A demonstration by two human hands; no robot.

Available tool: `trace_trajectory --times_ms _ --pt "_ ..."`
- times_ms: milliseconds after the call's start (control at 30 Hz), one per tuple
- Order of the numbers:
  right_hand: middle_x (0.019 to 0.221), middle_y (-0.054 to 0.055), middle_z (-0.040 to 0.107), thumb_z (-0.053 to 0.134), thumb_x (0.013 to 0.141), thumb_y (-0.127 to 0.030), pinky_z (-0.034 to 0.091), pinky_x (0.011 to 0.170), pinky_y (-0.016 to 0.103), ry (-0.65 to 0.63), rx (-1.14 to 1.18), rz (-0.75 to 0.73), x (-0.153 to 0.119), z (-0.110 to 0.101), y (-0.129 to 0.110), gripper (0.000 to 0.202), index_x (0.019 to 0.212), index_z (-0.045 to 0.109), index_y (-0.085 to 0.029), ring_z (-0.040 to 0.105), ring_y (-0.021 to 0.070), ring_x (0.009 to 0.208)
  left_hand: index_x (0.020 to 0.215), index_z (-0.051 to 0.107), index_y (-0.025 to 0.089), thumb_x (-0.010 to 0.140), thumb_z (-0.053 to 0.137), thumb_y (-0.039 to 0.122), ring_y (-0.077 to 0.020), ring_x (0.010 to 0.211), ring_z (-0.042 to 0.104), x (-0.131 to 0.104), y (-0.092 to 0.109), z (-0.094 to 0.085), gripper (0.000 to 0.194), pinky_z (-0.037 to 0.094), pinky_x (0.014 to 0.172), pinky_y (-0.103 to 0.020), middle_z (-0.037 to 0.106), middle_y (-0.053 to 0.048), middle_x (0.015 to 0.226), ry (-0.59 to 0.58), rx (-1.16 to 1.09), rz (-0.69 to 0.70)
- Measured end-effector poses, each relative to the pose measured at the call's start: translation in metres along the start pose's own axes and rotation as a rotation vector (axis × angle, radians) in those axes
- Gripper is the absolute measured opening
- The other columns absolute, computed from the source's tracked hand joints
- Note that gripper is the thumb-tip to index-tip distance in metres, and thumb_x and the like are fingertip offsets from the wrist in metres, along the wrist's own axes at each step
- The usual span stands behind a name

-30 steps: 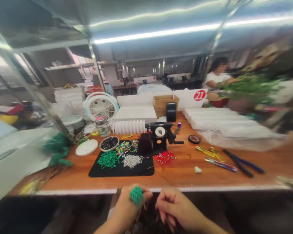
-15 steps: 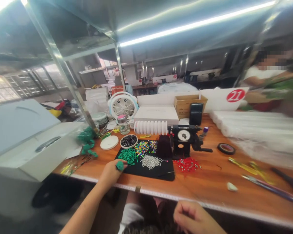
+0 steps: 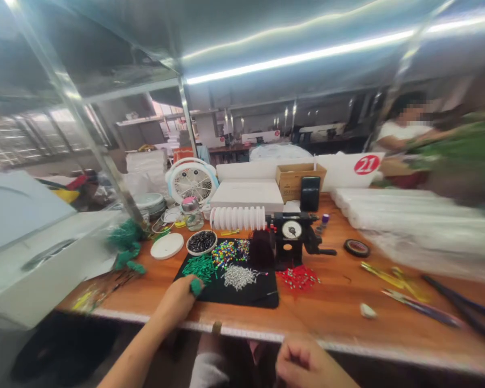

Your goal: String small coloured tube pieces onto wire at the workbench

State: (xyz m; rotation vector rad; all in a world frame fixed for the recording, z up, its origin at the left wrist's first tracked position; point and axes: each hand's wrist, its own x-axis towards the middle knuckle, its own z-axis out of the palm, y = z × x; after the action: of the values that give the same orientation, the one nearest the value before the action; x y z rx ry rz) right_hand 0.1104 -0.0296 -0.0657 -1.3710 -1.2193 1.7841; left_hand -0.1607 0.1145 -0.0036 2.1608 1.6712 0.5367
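My left hand (image 3: 180, 299) rests at the left edge of a black mat (image 3: 248, 298), its fingers curled together beside a pile of green tube beads (image 3: 200, 268). A green wrapping (image 3: 195, 287) shows on one of its digits; what the fingertips hold, if anything, is hidden. My right hand (image 3: 307, 362) is closed in front of the table edge, its fingers folded in and their contents out of sight. Silver beads (image 3: 239, 277) and multicoloured beads (image 3: 225, 253) lie in heaps on the mat. Black beads (image 3: 202, 242) fill a round dish behind it.
A black hand-cranked winder (image 3: 293, 231) carrying a white ribbed spool (image 3: 238, 217) stands behind the mat. Red pieces (image 3: 299, 277), black tape (image 3: 356, 248) and pliers (image 3: 420, 307) lie to the right. A white lid (image 3: 167, 246), a jar (image 3: 192, 214) and a fan (image 3: 194, 184) are at left.
The whole view has shifted, so the table things sit further left and slightly lower. My left hand stays by the green beads, with its fingertips drawn in more. My right hand remains closed.
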Motion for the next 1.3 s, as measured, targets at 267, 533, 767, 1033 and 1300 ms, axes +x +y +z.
trace_trajectory --times_ms 267,533,767,1033,1300 --pt "0.051 -0.006 0.047 0.058 0.072 -0.049 0.023 0.041 0.014 0.136 0.159 -0.096 -0.006 -0.001 -0.020 0.036 0.068 0.048 -0.014 0.034 -0.0001 0.039 0.077 0.057 0.020 0.075 0.052 0.055 -0.0133 0.036 0.042 -0.030 0.052 -0.003 0.035 0.033 0.038 -0.023 0.051 0.003 0.046 0.094 -0.466 -0.111" --pt "0.046 -0.005 0.051 0.056 0.075 -0.058 0.024 0.038 0.011 0.317 0.216 -0.266 -0.005 -0.007 -0.033 0.046 0.072 0.050 -0.013 0.041 0.0005 0.037 0.083 0.063 0.026 0.067 0.055 0.018 -0.0243 0.079 0.063 -0.050 0.120 0.068 0.019 0.044 0.068 -0.030 0.070 -0.001 0.084 -0.375 -0.256 0.227" --pt "0.049 -0.005 0.053 0.062 0.073 -0.052 0.023 0.032 0.011 0.237 0.539 -0.344 -0.003 -0.015 -0.017 0.042 0.071 0.048 -0.013 0.036 -0.0008 0.031 0.078 0.056 0.021 0.079 0.054 0.041 -0.0152 0.053 0.054 -0.046 0.132 0.089 0.020 0.041 0.050 -0.025 0.060 -0.001 0.062 -0.299 -0.647 0.094" --pt "0.045 -0.006 0.047 0.060 0.075 -0.050 0.027 0.037 0.011 0.375 0.460 -0.329 -0.004 -0.014 -0.017 0.040 0.068 0.052 -0.012 0.039 0.0003 0.035 0.082 0.048 0.019 0.074 0.062 0.055 -0.0050 0.036 0.033 -0.047 0.142 0.095 0.040 0.027 0.037 -0.015 0.044 0.008 0.043 -0.407 -1.085 -0.170" --pt "0.052 -0.003 0.053 0.061 0.075 -0.045 0.028 0.038 0.012 0.387 0.266 -0.344 -0.018 -0.027 -0.052 0.033 0.076 0.060 -0.011 0.037 0.0002 0.038 0.066 0.055 0.013 0.065 0.073 0.046 -0.0045 0.034 0.038 -0.039 0.140 0.081 0.038 0.026 0.034 -0.014 0.051 0.001 0.042 -0.620 -1.137 -0.231"
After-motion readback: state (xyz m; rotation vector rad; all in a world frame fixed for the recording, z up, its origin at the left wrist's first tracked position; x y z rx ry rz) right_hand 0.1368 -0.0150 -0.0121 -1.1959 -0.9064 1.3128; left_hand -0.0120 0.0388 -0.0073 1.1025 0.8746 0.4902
